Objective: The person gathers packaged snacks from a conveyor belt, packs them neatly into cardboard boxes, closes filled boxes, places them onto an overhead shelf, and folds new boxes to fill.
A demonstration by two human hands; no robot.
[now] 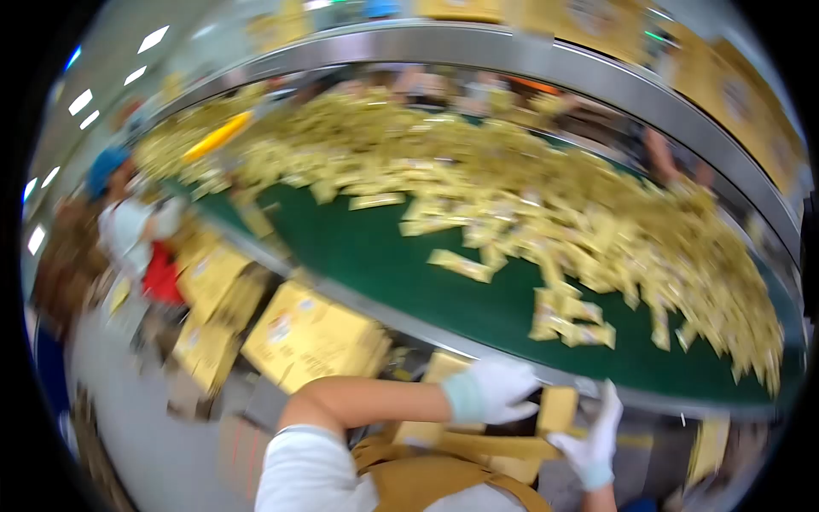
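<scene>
Both my hands wear white gloves and are low in the head view, at the near edge of a green conveyor belt (375, 260). My left hand (499, 391) has its fingers curled in; what they hold, if anything, is hidden. My right hand (595, 437) is spread, thumb apart from the raised fingers, beside a yellow-brown carton flap (557, 411). Part of an open carton (499, 446) shows below and between my hands. Many small yellow wrapped packets (554, 205) lie heaped on the belt, and a few lie loose nearer me (572, 320).
Closed yellow cartons (311, 337) stand left of me along the metal belt edge (409, 328). A co-worker (128, 213) in a blue cap stands farther left. A metal rail (478, 47) arches over the belt, with cartons (751, 111) above it. Other people's arms (661, 158) show behind.
</scene>
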